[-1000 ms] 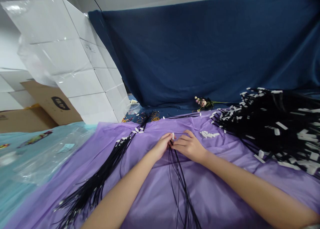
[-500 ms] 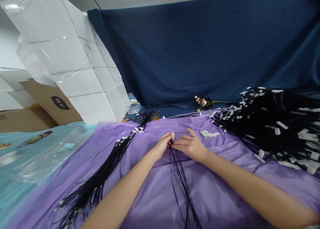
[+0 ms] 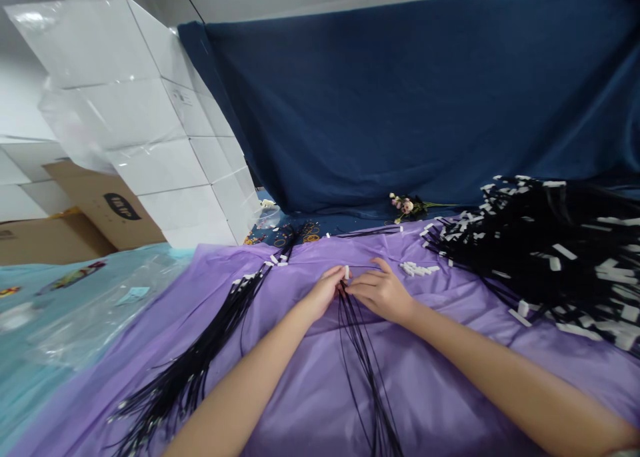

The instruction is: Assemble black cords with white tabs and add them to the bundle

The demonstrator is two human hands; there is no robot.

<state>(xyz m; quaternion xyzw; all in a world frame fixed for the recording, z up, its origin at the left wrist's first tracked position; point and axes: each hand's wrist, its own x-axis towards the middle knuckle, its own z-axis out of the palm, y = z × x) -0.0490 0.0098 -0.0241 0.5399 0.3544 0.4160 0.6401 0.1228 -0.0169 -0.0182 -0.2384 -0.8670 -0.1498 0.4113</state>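
Observation:
Pinched in my left hand [image 3: 326, 293] is the top of a bundle of thin black cords [image 3: 367, 370], which hangs down toward the front edge. A small white connector-like piece [image 3: 347, 272] sticks up at my left fingertips. My right hand [image 3: 383, 292] meets the bundle from the other side, thumb and fingers closed on a black cord at its top; the exact grip is partly hidden. Several small white pieces [image 3: 418, 269] lie just beyond my right hand. Left of my forearm rests another black cord bundle [image 3: 200, 357] with white ends.
A large heap of black cords with white tags [image 3: 540, 250] fills the right side of the purple cloth [image 3: 300, 390]. White boxes [image 3: 165, 117] are stacked back left, near a cardboard box [image 3: 95, 197]. Artificial flowers [image 3: 407, 206] lie before the blue curtain [image 3: 400, 104].
Both hands stay almost in place at the top of the bundle. The hanging cords have spread slightly apart, with one strand swung out to the right.

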